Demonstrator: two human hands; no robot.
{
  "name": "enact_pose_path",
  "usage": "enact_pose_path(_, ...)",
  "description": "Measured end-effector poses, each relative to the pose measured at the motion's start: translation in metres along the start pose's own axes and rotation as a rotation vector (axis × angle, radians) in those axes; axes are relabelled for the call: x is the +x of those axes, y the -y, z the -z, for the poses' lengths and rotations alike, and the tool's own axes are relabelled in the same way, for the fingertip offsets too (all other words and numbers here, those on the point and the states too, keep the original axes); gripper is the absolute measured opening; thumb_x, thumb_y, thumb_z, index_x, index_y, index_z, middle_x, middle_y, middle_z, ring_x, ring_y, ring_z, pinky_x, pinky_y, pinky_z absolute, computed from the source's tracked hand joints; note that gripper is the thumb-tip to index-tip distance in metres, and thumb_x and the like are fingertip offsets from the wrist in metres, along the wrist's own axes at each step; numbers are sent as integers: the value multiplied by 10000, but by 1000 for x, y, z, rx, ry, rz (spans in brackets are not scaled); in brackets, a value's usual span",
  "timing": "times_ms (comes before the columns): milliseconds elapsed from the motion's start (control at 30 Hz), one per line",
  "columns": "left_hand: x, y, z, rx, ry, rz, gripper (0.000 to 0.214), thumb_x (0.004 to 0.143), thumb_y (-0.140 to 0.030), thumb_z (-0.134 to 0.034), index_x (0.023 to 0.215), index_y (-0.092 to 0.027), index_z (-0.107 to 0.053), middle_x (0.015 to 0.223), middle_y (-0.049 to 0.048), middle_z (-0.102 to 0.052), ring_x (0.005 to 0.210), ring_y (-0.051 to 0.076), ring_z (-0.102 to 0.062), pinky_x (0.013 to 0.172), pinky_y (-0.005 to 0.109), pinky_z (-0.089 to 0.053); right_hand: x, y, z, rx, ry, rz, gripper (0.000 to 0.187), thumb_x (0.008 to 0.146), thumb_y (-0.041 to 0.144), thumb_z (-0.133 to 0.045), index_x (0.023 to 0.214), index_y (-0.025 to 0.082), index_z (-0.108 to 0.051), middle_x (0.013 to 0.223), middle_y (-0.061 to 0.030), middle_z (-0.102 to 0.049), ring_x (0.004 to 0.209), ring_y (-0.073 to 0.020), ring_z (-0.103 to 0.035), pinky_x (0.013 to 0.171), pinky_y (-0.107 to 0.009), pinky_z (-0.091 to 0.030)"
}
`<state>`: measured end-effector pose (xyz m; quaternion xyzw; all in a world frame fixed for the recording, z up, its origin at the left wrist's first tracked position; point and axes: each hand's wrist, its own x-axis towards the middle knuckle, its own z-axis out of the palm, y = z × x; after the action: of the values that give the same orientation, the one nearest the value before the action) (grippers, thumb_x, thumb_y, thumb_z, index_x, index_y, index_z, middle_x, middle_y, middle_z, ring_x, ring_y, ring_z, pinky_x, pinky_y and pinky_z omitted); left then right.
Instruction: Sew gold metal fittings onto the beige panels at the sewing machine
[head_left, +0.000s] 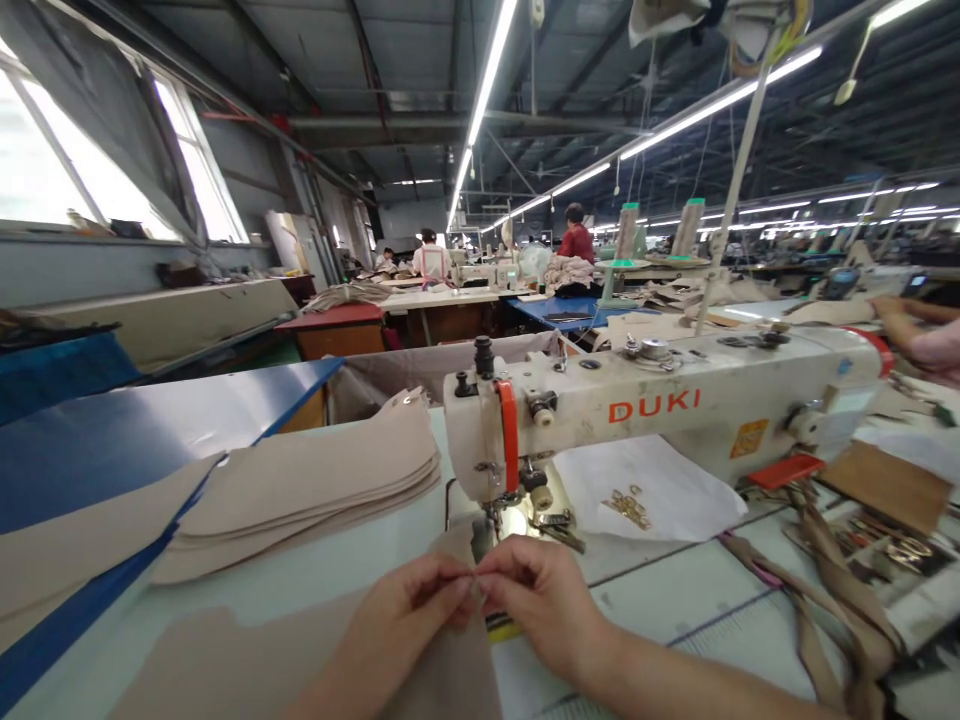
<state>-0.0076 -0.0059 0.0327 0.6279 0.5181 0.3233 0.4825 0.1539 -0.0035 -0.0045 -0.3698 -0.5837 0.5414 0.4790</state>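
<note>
A beige fabric piece point(247, 655) lies on the pale table in front of me, its right edge running up to the needle area of a white sewing machine point(652, 395). My left hand point(409, 615) is closed, pinching the fabric's edge between thumb and forefinger. Fingertip to fingertip with it, my right hand point(544, 600) pinches the same edge. Any small thing between the fingertips is too hidden to make out. Both hands are just in front of the lit presser foot point(495, 510).
Stacked beige fabric panels point(322, 470) lie left of the machine. Small gold metal pieces point(628, 507) rest on a white sheet point(690, 490) under the machine arm. Brown straps point(832, 590) and a parts tray point(892, 550) are at right. A co-worker's arm point(907, 325) shows at far right.
</note>
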Motion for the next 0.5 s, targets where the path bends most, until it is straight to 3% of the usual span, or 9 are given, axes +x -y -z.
enact_pose_path(100,9,5,2,42,101,-31,272,695,-443,-613,674,-181,-682,567,-8,-609,583,162,-558,603,246,-458,-7,14,9,-340,24,145,113,811,209,-547,780,164,-646,688,-8,-629,644,-133,-592,606,-210,-464)
enact_pose_path(233,17,12,6,28,159,-3,299,669,-488,-622,651,-193,-670,558,-7,-607,566,164,-544,585,247,-451,-30,53,42,-934,305,438,149,873,197,-483,875,172,-630,875,-64,-651,811,-169,-595,750,-246,-449)
enact_pose_path(267,18,13,6,40,162,0,303,670,-495,-620,650,-196,-667,562,-7,-608,565,164,-543,588,247,-451,-34,62,55,-1018,289,446,189,896,180,-438,889,170,-627,869,-65,-649,810,-162,-594,750,-237,-445)
enact_pose_path(400,21,19,5,78,182,-8,322,686,-517,-599,637,-202,-643,579,-7,-607,559,161,-538,592,245,-448,-28,79,122,-1314,35,223,240,910,117,-400,991,155,-622,926,-64,-653,880,-140,-598,782,-206,-435)
enact_pose_path(500,23,21,3,109,202,-27,339,714,-518,-569,618,-197,-619,596,-2,-604,573,163,-538,593,245,-448,-8,70,163,-1518,-9,57,214,869,97,-468,985,125,-646,993,-104,-653,937,-200,-599,822,-277,-437)
